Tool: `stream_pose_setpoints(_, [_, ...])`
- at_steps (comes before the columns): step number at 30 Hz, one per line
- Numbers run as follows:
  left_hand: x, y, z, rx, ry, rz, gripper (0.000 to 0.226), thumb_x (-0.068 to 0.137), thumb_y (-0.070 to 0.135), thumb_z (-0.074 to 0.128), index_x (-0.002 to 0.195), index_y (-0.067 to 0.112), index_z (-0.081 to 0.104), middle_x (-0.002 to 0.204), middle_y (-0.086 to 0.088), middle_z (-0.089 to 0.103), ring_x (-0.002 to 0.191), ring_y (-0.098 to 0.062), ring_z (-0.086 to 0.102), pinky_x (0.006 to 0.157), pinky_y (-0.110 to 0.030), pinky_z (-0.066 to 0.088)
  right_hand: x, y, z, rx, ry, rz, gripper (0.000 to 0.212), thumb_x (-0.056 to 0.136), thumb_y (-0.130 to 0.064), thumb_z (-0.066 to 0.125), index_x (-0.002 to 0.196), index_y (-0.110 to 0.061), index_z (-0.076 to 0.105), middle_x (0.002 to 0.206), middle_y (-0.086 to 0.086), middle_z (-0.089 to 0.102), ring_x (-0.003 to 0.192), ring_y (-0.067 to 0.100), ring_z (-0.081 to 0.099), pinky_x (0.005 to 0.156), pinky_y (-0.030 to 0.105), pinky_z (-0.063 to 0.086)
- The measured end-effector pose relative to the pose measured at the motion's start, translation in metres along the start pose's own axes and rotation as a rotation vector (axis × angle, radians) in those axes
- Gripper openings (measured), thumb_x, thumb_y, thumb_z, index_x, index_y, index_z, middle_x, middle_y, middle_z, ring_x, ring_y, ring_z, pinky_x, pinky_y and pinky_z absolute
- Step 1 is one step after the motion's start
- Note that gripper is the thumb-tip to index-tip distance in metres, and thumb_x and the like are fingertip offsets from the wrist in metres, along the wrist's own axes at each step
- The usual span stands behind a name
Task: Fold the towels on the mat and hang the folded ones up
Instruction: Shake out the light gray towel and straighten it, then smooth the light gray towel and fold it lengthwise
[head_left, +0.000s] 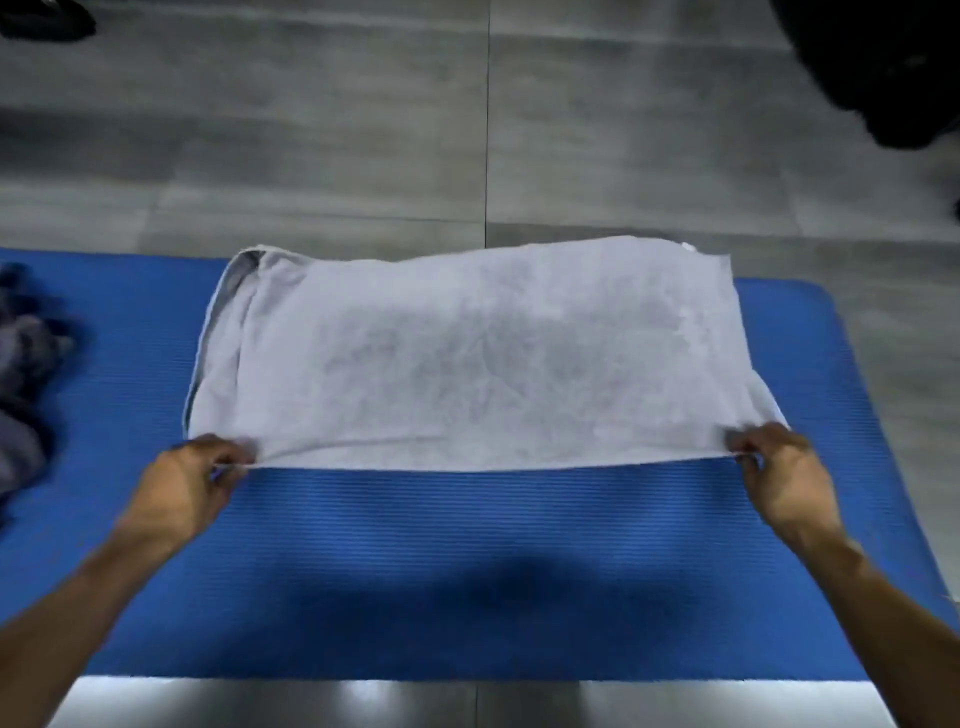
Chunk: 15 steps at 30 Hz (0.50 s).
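Note:
A light grey towel (483, 353) lies spread across the far half of the blue ribbed mat (467, 561), folded over, with a second layer showing along its left side. My left hand (192, 483) pinches the near left corner of the towel. My right hand (784, 473) pinches the near right corner. The near edge is stretched straight between both hands, slightly lifted off the mat. The towel's far edge reaches the mat's far border.
A crumpled heap of dark grey-blue towels (23, 384) lies on the mat's left end. Grey tiled floor (363, 145) surrounds the mat. A black object (883, 67) sits at the top right, another dark shape (44, 21) at the top left.

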<state>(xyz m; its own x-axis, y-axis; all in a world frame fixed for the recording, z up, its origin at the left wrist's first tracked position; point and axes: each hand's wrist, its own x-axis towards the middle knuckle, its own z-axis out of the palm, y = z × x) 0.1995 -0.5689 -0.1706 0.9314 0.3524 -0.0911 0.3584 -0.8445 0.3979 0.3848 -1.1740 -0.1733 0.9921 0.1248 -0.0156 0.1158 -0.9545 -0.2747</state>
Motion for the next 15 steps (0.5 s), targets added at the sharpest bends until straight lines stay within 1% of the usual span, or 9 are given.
stream_pose_setpoints(2, [-0.018,-0.015,0.038,0.081,-0.079,0.009,0.015,0.072,-0.002,0.078,0.077,0.012,0.074,0.082,-0.011,0.072,0.068,-0.034,0.068,0.062,-0.039,0.053,-0.021,0.017,0.039,-0.016,-0.063,0.002,0.019,0.075,0.009,0.066,0.087,-0.005,0.069,0.087,0.018,0.064,0.085,0.042,0.060,0.067,0.045,0.052])
stream_pose_setpoints(3, [-0.028,-0.023,0.052,0.109,-0.117,-0.008,0.015,0.073,0.001,0.077,0.076,0.015,0.073,0.082,-0.009,0.071,0.069,-0.035,0.068,0.060,-0.040,0.054,-0.031,0.025,0.054,-0.016,-0.084,-0.020,0.018,0.075,0.007,0.064,0.085,-0.007,0.069,0.086,0.017,0.065,0.085,0.041,0.060,0.070,0.044,0.052])
stream_pose_setpoints(5, [-0.044,-0.034,0.066,0.143,-0.152,-0.022,0.015,0.074,0.004,0.077,0.075,0.018,0.071,0.083,-0.006,0.070,0.071,-0.034,0.068,0.058,-0.040,0.055,-0.050,0.040,0.070,-0.027,-0.068,-0.053,0.016,0.078,0.001,0.059,0.086,-0.008,0.070,0.089,0.014,0.067,0.086,0.038,0.062,0.076,0.041,0.049])
stream_pose_setpoints(6, [-0.050,-0.037,0.068,0.156,-0.160,-0.002,0.017,0.073,0.004,0.078,0.074,0.019,0.070,0.082,-0.004,0.069,0.070,-0.033,0.068,0.057,-0.038,0.055,-0.058,0.045,0.074,-0.045,-0.052,-0.057,0.018,0.078,-0.003,0.057,0.087,-0.009,0.071,0.091,0.012,0.068,0.087,0.037,0.062,0.077,0.040,0.047])
stream_pose_setpoints(8, [-0.060,-0.037,0.070,0.179,-0.182,0.012,0.020,0.070,0.002,0.080,0.071,0.020,0.070,0.080,-0.002,0.068,0.068,-0.030,0.068,0.055,-0.035,0.054,-0.074,0.048,0.075,-0.121,-0.038,-0.051,0.024,0.076,-0.015,0.053,0.089,-0.015,0.073,0.095,0.006,0.069,0.089,0.035,0.062,0.075,0.042,0.045])
stream_pose_setpoints(11, [-0.074,-0.033,0.065,0.198,-0.225,-0.038,0.020,0.072,0.004,0.078,0.073,0.023,0.071,0.082,0.002,0.068,0.068,-0.024,0.066,0.055,-0.033,0.053,-0.094,0.048,0.069,-0.204,-0.051,-0.023,0.022,0.077,-0.017,0.056,0.091,-0.020,0.073,0.099,0.002,0.069,0.090,0.034,0.061,0.073,0.043,0.044])
stream_pose_setpoints(13, [-0.083,-0.034,0.063,0.225,-0.252,-0.048,0.020,0.074,0.009,0.078,0.075,0.027,0.070,0.087,0.004,0.068,0.071,-0.023,0.066,0.056,-0.034,0.054,-0.105,0.048,0.065,-0.227,-0.047,-0.040,0.028,0.075,-0.026,0.049,0.088,-0.022,0.072,0.097,0.001,0.069,0.088,0.033,0.062,0.070,0.042,0.043])
stream_pose_setpoints(15, [-0.088,-0.034,0.061,0.267,-0.267,-0.065,0.019,0.072,0.012,0.080,0.077,0.028,0.071,0.094,0.003,0.070,0.078,-0.026,0.068,0.058,-0.037,0.056,-0.115,0.050,0.064,-0.251,-0.031,-0.053,0.036,0.073,-0.034,0.040,0.085,-0.023,0.072,0.094,0.000,0.069,0.086,0.032,0.064,0.069,0.041,0.043])
